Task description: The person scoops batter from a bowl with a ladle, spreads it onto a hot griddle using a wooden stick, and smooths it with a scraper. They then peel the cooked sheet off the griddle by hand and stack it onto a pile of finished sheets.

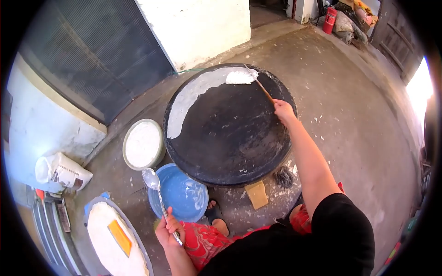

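Both hands are busy: the right hand (283, 110) is closed round the wooden handle of a spreader (242, 76), stretched out over the griddle (229, 133), and the left hand (168, 228) is gripping a ladle (152, 180) whose bowl hangs over the blue basin (180, 193). That big black griddle fills the middle of the floor; a crescent of white batter (191, 94) runs along its far left edge, and the spreader's blade sits at the far rim on a thick heap of it. Most of the plate is bare and dark. To my eye, doing this well means keeping the blade flat and light, dragging the heap round in one steady arc so the film comes out thin and even, and not lingering where it has already set. Left of the griddle stands a bowl (143, 144) of white batter, touching the basin's rim or nearly. Nearer the person, a tray (143, 248) holds a pale stack with an orange scraper (119, 237) on top. A small tan block (256, 194) lies by the griddle's near edge.
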A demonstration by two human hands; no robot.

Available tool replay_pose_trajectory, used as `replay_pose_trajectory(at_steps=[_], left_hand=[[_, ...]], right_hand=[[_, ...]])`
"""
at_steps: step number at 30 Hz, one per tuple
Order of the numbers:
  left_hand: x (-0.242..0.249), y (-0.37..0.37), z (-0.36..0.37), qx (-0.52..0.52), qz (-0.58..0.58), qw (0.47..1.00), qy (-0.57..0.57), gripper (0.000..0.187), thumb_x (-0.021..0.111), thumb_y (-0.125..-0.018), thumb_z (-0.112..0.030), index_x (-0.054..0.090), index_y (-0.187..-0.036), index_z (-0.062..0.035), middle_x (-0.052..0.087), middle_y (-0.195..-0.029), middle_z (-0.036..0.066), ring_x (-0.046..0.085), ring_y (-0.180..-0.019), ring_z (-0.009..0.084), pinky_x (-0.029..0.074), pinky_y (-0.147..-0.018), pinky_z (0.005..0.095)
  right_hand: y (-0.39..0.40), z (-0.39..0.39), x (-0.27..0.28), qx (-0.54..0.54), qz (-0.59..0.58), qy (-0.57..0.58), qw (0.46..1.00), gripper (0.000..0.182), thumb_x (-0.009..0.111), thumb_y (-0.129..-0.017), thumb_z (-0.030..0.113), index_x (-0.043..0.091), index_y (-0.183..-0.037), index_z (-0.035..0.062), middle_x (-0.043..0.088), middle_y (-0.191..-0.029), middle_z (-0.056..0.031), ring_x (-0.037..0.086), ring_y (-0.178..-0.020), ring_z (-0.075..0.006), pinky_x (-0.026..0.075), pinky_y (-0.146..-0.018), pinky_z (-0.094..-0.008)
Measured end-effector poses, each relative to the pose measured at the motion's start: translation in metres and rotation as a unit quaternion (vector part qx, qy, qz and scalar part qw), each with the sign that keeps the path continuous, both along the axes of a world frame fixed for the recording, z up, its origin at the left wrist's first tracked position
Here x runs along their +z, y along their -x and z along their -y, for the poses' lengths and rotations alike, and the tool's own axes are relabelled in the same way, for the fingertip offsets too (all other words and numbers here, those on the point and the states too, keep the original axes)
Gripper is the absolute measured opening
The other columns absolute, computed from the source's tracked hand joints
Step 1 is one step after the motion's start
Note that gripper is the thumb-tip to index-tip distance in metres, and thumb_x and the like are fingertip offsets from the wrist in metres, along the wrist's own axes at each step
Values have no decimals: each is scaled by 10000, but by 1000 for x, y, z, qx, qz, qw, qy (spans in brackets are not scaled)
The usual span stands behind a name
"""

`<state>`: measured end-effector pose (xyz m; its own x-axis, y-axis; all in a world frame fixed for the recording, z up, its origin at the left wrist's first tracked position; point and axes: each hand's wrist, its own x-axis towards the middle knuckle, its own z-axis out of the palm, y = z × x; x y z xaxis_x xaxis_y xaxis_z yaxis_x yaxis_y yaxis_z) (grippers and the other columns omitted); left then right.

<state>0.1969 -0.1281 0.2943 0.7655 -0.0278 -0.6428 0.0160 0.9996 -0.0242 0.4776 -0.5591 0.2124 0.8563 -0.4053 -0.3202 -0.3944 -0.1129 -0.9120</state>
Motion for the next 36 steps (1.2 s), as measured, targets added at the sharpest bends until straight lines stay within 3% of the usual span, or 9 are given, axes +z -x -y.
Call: replay_pose_trajectory(at_steps=[3,4,8,12,16,22,28,32,36], left_hand=[[-1,-5,2,9,1,999,-41,349,373,-912,-183,451,-1133,76,454,-690,46,405,-489,100,347,-392,216],[-1,-6,2,5,5,999,-44,347,376,-911,-184,451,-1132,73,453,-694,47,403,-490,101,347,-395,218],[-5,-1,-4,-20,26,999,-27,346,386,-908,-183,445,-1140,66,451,-705,52,406,-500,105,350,-405,223],[-5,2,-10,-23,19,999,-31,347,393,-907,-184,444,-1144,63,452,-706,53,408,-503,109,353,-411,224],[-7,-1,-9,-18,14,998,-53,345,396,-907,-186,446,-1142,61,451,-705,57,407,-504,110,347,-409,222],[-6,3,-8,-22,12,997,-67,335,372,-918,-184,446,-1138,58,448,-701,64,390,-496,110,333,-402,226],[-5,2,-9,-23,15,996,-79,334,362,-926,-194,454,-1128,56,460,-708,77,397,-501,122,340,-409,232],[-6,5,-10,-31,10,996,-80,337,360,-928,-201,456,-1124,56,473,-719,89,404,-507,131,344,-411,234],[-5,1,-6,-28,4,996,-84,338,360,-928,-201,456,-1123,58,473,-719,87,402,-503,126,340,-404,230]], right_hand=[[-6,-30,-10,100,34,88,991,266,469,-880,179,614,-1101,145,530,-617,14,419,-479,-79,314,-399,-261],[4,-40,10,129,8,112,985,276,482,-847,172,614,-1087,141,649,-916,-121,615,-846,-200,457,-741,-303],[39,-28,48,111,-38,362,925,286,464,-850,289,589,-1107,284,618,-1029,-80,594,-939,-254,466,-790,-374],[46,0,-14,-26,3,223,974,282,471,-859,233,586,-1116,216,624,-1007,-114,590,-959,-265,459,-817,-377],[30,-67,-10,139,54,224,963,275,488,-846,255,608,-1085,188,621,-1009,-112,581,-972,-265,448,-835,-349],[10,-70,-6,96,18,225,969,275,489,-849,258,600,-1098,219,623,-1031,-71,598,-937,-237,462,-803,-340],[51,-76,43,194,-4,292,937,276,511,-835,279,596,-1096,262,631,-994,-77,601,-922,-247,459,-809,-345],[58,-41,4,6,-2,265,964,272,475,-859,191,592,-1104,175,627,-1008,-102,595,-941,-261,454,-821,-354],[49,-105,-6,193,75,243,948,271,502,-848,158,596,-1098,115,630,-996,-132,597,-945,-240,438,-838,-311]])
